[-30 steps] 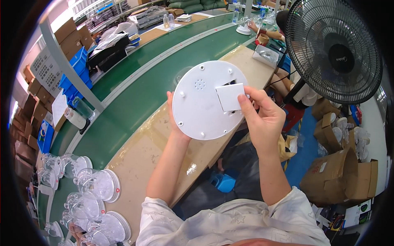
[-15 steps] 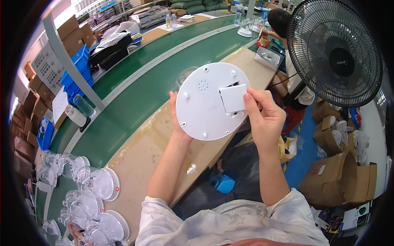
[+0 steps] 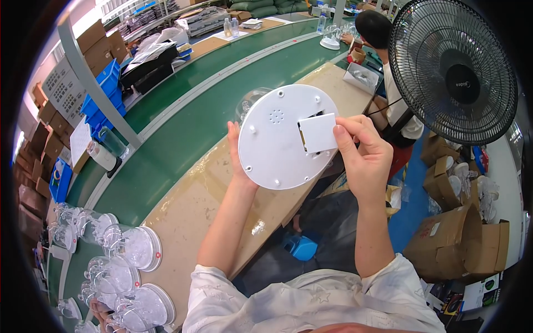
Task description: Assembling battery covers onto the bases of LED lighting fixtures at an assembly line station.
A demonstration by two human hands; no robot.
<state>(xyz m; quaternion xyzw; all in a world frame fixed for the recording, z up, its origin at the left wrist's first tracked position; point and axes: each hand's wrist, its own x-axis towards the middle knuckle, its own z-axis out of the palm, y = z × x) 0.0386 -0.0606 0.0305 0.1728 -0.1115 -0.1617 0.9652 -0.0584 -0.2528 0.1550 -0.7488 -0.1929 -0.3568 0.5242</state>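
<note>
A round white base is held up with its underside toward me, showing small round feet and a cluster of holes. Behind its upper left edge, part of a clear dome shows. My left hand grips the base by its left edge, most of its fingers hidden behind. My right hand pinches a square white battery cover between thumb and fingers. This cover lies slightly off its opening, and a dark gap with metal shows along its left and top edges.
Several clear domes on white bases stand at the lower left, with a hand among them. A large black fan is at the upper right, beside a seated person. Cardboard boxes fill the right side; a green conveyor curves behind the table.
My right hand has moved slightly to the right with the battery cover, so the gap at the cover's left edge is wider. My left hand stays almost still on the base.
</note>
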